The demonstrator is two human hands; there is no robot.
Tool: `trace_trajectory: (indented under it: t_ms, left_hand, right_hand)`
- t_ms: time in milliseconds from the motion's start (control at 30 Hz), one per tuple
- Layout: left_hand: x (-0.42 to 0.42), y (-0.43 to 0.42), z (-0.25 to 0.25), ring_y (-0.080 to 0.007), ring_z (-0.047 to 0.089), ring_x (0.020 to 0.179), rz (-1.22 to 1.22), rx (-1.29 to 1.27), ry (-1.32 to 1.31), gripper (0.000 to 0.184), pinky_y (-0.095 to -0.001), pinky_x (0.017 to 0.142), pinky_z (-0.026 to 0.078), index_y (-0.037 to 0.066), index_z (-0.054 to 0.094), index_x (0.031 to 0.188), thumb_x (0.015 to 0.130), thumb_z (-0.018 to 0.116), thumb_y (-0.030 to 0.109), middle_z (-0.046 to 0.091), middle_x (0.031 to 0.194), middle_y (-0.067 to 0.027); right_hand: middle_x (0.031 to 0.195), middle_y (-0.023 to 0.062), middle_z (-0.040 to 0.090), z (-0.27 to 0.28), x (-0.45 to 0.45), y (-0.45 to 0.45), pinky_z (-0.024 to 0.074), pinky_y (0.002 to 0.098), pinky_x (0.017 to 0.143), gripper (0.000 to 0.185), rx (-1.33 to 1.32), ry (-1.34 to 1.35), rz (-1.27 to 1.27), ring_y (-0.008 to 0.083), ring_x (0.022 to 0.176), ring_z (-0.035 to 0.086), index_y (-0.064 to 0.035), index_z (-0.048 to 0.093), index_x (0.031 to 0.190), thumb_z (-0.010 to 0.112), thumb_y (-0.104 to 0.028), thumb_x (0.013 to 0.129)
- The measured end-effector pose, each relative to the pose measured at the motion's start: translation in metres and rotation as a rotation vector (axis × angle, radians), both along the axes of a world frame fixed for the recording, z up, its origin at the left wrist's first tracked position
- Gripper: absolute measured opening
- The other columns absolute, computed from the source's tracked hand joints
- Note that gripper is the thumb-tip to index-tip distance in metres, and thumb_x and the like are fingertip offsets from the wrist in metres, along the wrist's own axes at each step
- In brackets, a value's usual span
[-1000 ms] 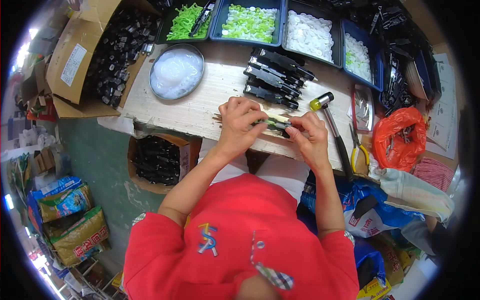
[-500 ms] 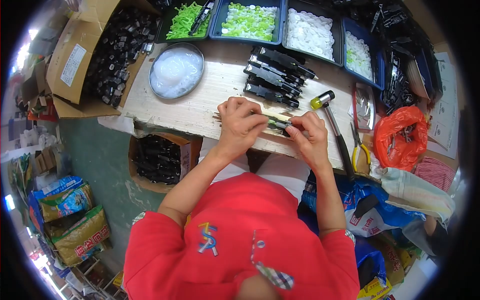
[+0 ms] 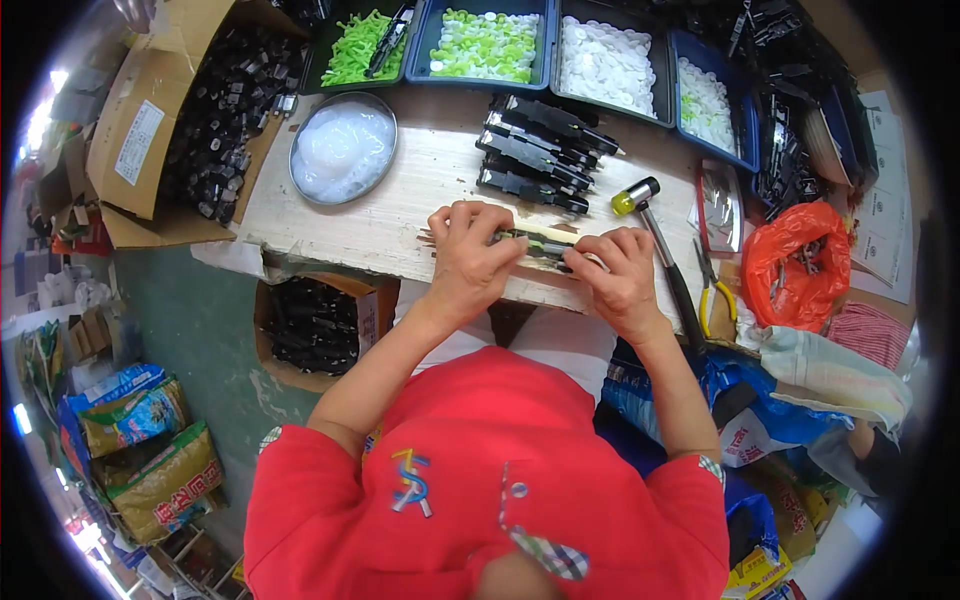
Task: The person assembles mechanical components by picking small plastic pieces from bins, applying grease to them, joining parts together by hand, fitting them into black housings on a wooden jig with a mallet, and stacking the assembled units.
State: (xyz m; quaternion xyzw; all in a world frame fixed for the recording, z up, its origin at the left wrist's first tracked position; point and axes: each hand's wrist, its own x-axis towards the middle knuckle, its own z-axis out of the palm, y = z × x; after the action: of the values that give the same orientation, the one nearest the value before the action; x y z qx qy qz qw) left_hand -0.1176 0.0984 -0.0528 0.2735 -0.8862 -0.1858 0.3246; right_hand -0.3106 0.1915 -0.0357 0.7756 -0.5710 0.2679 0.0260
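A slim black part with a green stripe (image 3: 543,247) lies near the table's front edge, beside a pale wooden strip. My left hand (image 3: 468,256) grips its left end, thumb pressed against it and fingers curled. At its other end, my right hand (image 3: 620,275) has thumb and fingers closed on the part. Fingers cover both ends, so its exact kind is hard to tell. Just beyond the hands sits a stack of similar long black parts (image 3: 535,150). A mallet (image 3: 637,196) with a yellow-and-black head lies right of my right hand.
Blue trays (image 3: 552,60) of green and white small pieces line the back. At left stand a round dish (image 3: 393,150) of whitish gel and a carton (image 3: 125,160) of black pieces. Yellow-handled pliers (image 3: 712,300) and a red plastic bag (image 3: 775,270) lie at right.
My right hand has shifted its grip on the black part, its fingers now reaching further over the top. My left hand stays at the other end. The view has moved slightly.
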Motion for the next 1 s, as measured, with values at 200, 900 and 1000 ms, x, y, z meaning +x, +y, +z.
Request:
trace_trajectory:
  t_ms: [200, 900, 1000]
  left_hand:
    - [0.000, -0.001, 0.001, -0.0208, 0.047, 0.093, -0.016, -0.004, -0.006, 0.012, -0.0366, 0.081, 0.027, 0.013, 0.065, 0.078, 0.067, 0.068, 0.011, 0.056, 0.092, 0.0002]
    - [-0.003, -0.001, 0.002, -0.0215, 0.047, 0.091, -0.008, 0.059, 0.039, 0.016, -0.0356, 0.080, 0.027, 0.012, 0.063, 0.079, 0.065, 0.069, 0.006, 0.056, 0.092, -0.0027]
    - [-0.002, -0.001, 0.000, -0.0224, 0.046, 0.094, -0.004, 0.091, 0.030, 0.013, -0.0378, 0.082, 0.026, 0.014, 0.065, 0.078, 0.066, 0.068, 0.010, 0.054, 0.093, -0.0017]
  right_hand:
    - [0.089, -0.0002, 0.057, 0.007, -0.004, -0.005, 0.0343, 0.0356, 0.076, 0.024, 0.047, 0.105, 0.091, 0.0180, 0.080, 0.051, -0.0105, 0.062, 0.088, 0.060, -0.007, 0.065]
    - [0.089, 0.0167, 0.061, 0.045, -0.247, -0.065, 0.0462, 0.0428, 0.073, 0.028, 0.066, 0.160, -1.123, 0.0345, 0.085, 0.059, -0.0053, 0.064, 0.093, 0.063, -0.027, 0.076]
    - [0.090, 0.0181, 0.062, 0.044, -0.247, -0.069, 0.0465, 0.0437, 0.073, 0.035, 0.176, 0.178, -1.182, 0.0362, 0.086, 0.059, -0.0049, 0.064, 0.096, 0.065, -0.031, 0.073]
